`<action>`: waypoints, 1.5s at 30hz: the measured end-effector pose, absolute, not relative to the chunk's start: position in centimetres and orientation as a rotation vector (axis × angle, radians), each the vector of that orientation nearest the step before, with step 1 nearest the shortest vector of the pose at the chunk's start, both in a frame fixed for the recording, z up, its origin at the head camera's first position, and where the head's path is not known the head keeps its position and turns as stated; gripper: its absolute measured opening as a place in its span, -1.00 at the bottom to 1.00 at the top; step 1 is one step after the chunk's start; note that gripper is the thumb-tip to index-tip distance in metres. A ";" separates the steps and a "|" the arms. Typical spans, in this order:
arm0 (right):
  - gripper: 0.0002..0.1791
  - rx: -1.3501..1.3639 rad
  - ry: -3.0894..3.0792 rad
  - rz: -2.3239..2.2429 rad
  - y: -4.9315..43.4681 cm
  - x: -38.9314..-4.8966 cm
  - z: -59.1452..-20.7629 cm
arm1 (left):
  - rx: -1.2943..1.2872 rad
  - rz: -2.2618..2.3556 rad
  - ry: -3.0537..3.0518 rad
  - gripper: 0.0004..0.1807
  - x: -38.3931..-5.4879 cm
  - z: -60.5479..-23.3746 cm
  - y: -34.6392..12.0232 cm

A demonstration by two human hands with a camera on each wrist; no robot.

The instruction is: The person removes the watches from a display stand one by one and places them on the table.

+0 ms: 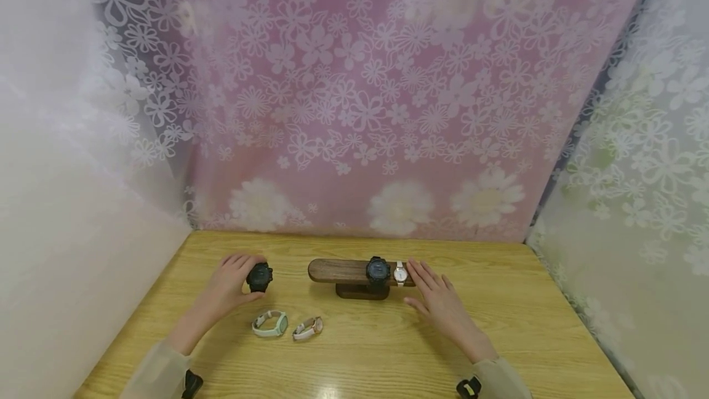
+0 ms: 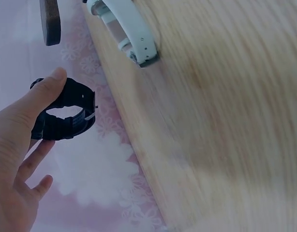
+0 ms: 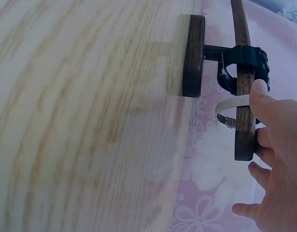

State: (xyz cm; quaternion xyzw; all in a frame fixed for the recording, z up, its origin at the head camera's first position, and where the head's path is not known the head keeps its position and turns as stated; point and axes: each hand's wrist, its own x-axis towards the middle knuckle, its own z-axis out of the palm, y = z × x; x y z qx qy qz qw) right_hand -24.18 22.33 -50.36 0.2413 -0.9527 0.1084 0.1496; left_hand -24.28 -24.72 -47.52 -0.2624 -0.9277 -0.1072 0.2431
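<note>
My left hand (image 1: 229, 282) pinches a black sports watch (image 1: 260, 277) between thumb and fingers at the left of the table. In the left wrist view its buckled black strap (image 2: 73, 128) forms a loop. A dark wooden watch stand (image 1: 335, 271) with a horizontal bar stands mid-table. Another black watch (image 1: 378, 269) is strapped round the bar, right of its middle. Beside it sits a small white-strapped watch (image 1: 400, 274), nearer the right end. My right hand (image 1: 443, 306) has its extended fingertips at that end of the bar; in the right wrist view its thumb (image 3: 259, 92) lies against the bar.
A mint-green watch (image 1: 269, 331) and a pale-strapped watch with a rose-gold case (image 1: 308, 329) lie on the wooden table (image 1: 354, 362), in front of the stand. A pink floral curtain (image 1: 354, 109) hangs behind the table, with pale sheets on both sides.
</note>
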 end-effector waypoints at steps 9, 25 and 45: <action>-0.12 0.701 -2.743 0.324 22.3 -24.0 -50.5 | -0.706 -0.206 -2.557 -0.17 -22.4 -48.2 -27.1; -0.13 0.694 -2.743 0.348 22.3 -23.8 -50.4 | -0.777 -0.032 -2.708 -0.21 -20.5 -49.7 -28.3; -0.13 0.705 -2.727 0.338 22.3 -24.2 -50.3 | -0.886 -0.020 -2.754 -0.24 -20.1 -49.8 -28.1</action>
